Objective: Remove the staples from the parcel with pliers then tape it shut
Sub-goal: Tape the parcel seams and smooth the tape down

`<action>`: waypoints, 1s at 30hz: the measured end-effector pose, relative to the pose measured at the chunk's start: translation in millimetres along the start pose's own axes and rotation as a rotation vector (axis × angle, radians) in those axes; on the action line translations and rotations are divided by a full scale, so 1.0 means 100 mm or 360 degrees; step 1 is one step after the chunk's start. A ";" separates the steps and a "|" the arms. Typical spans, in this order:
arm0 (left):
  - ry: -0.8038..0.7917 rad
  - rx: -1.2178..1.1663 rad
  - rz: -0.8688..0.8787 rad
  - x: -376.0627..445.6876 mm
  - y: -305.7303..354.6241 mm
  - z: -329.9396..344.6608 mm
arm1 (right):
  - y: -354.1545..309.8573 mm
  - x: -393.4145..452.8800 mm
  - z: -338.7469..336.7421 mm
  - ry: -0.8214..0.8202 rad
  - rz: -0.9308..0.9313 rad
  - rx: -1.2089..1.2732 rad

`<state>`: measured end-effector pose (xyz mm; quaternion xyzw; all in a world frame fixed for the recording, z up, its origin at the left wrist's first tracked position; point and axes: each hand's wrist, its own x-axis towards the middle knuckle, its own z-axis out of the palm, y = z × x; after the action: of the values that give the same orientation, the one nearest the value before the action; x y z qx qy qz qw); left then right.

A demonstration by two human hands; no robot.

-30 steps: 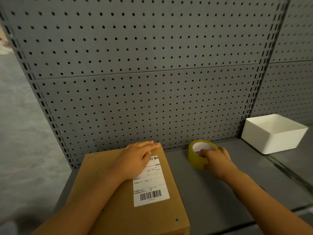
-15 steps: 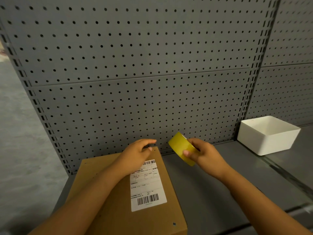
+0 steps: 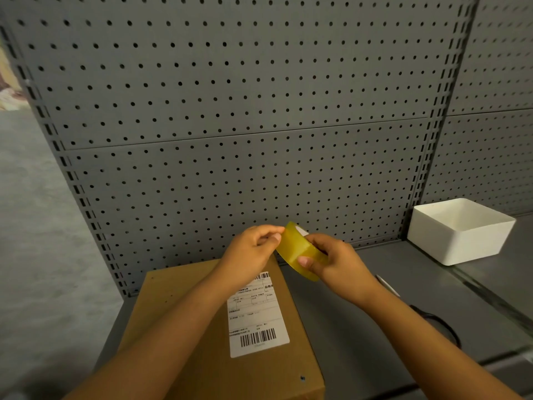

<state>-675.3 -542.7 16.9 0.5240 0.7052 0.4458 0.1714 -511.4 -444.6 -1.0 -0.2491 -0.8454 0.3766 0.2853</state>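
Note:
A brown cardboard parcel (image 3: 184, 336) with a white shipping label (image 3: 256, 316) lies on the grey shelf. Above its far right corner my right hand (image 3: 334, 267) grips a yellow roll of tape (image 3: 297, 249), tilted on edge. My left hand (image 3: 251, 255) is raised off the parcel, and its fingertips pinch at the roll's upper left rim. Part of a dark-handled tool (image 3: 441, 327) shows behind my right forearm; I cannot tell whether it is the pliers.
A white open bin (image 3: 461, 235) stands on the shelf at the right. A grey pegboard wall (image 3: 230, 111) rises right behind the parcel. The shelf (image 3: 346, 327) ends on the left just past the parcel, over grey floor.
My right hand lifted the tape roll off the shelf and carried it left above the parcel. My left hand left the parcel top and rose to meet the roll.

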 end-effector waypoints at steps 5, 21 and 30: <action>0.0138 0.0021 0.0068 -0.07 0.00 -0.05 | -0.04 0.04 0.06 0.0044 -0.0006 -0.0012; 0.0132 -0.0108 -0.0072 -0.01 0.05 -0.31 | -0.23 0.08 0.16 0.0011 -0.0096 0.0106; 0.0279 0.0113 0.0168 -0.16 0.03 -0.42 | -0.33 0.15 0.29 0.0092 -0.0076 0.0193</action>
<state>-697.7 -575.8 38.4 0.5252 0.7042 0.4731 0.0668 -548.2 -468.8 13.3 -0.2218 -0.8183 0.4127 0.3330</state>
